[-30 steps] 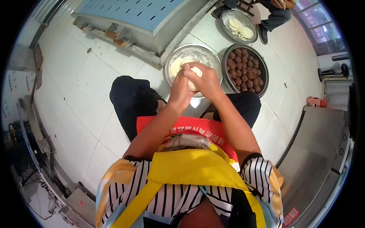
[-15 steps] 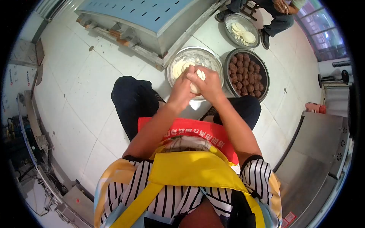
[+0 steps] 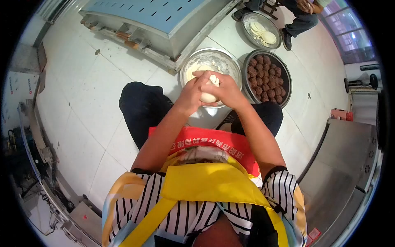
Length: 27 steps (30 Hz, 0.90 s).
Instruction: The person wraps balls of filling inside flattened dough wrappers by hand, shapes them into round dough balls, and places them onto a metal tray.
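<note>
Tiled floor [image 3: 90,82] under the work; metal cabinet with a blue slotted top [image 3: 140,12] beyond the hands and to their left. Left hand [image 3: 190,97] cupped round one side of a dough piece [image 3: 208,98], right hand [image 3: 228,91] wrapped round the other, fingers overlapping on its far side. Both closed in on it; exact fingertip grip cannot be told. Piece sits between the palms, over the near part of a steel bowl [image 3: 224,59].

Stage, judged from its form: part-worked. Smooth, rounded body shows on the near side; an uneven, bunched tuft stands up between the hands, so the top is not yet smoothed. Contents, if any: hidden.

Unworked stock: flat dough discs [image 3: 190,74] in the bowl, just beyond the left hand. Brown balls [image 3: 265,76], many, packed in a dark basin [image 3: 289,78] to the right of the right hand, well apart from the fingers. More pale discs [image 3: 263,33] farther out, beyond the right hand, in a second metal basin [image 3: 245,29]; a seated person [image 3: 302,26] is next to it. No other bunched piece made out, so progress overall cannot be counted.
</note>
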Each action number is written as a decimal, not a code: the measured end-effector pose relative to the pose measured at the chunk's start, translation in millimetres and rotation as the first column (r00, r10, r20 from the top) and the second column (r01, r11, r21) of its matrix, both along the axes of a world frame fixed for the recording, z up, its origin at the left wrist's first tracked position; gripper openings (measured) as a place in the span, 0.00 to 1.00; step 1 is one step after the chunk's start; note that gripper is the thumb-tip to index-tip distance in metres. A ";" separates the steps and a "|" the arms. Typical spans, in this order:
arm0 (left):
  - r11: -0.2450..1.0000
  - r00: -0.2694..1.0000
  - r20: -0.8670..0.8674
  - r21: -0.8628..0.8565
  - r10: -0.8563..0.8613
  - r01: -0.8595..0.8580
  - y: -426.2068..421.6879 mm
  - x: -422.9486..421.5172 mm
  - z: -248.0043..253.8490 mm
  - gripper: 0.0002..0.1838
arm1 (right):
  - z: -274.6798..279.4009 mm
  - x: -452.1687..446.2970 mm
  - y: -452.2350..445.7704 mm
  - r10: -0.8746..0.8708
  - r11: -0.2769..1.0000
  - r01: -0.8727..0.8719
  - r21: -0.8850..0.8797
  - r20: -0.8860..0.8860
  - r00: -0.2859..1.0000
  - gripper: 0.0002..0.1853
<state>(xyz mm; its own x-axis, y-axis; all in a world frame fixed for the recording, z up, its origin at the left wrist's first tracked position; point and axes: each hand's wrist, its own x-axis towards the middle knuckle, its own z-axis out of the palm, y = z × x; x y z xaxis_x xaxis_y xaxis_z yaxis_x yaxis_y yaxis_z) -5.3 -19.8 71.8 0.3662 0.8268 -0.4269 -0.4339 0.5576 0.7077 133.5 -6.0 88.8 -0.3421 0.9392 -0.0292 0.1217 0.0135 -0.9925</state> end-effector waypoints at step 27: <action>0.879 0.893 -0.245 0.397 0.379 -0.264 11.8 12.2 -49.5 0.23 | -1.3 10.8 6.1 -0.363 0.744 -0.150 0.651 0.582 0.728 0.12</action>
